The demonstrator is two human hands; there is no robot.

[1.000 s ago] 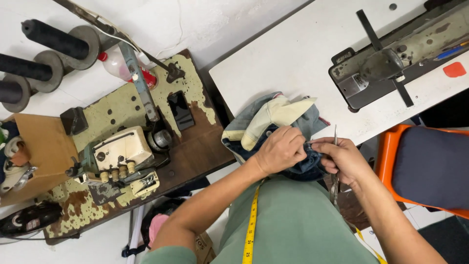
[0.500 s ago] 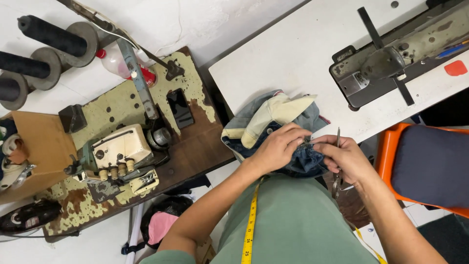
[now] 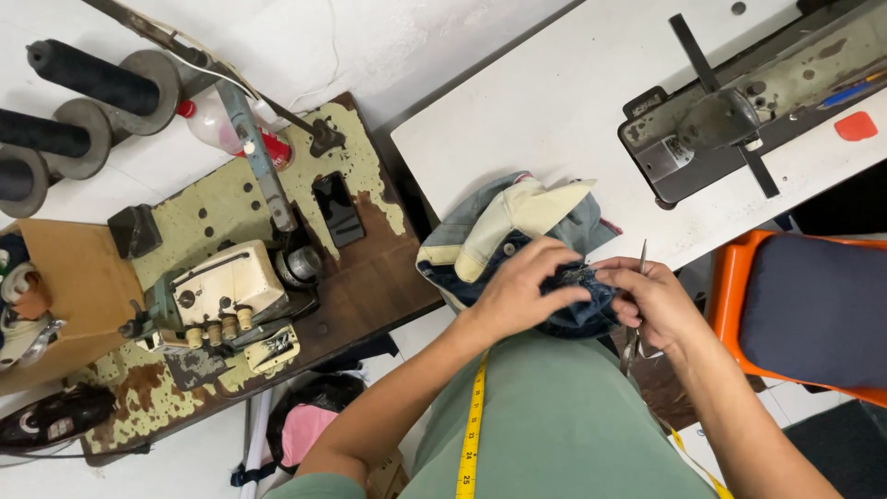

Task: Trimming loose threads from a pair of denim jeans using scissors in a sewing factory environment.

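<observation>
Both hands work a bundle of dark blue denim with a cream lining (image 3: 517, 226), which lies at the near edge of the white worktop (image 3: 554, 102) against the person's lap. Left hand (image 3: 522, 286) presses curled fingers onto the cloth; right hand (image 3: 651, 300) pinches the fabric while holding slim metal thread snips (image 3: 637, 296) upright

Left hand (image 3: 522, 286) is curled palm-down, fingers bent; right hand (image 3: 651, 300) is closed in a pinch (forearms angled inward).
</observation>
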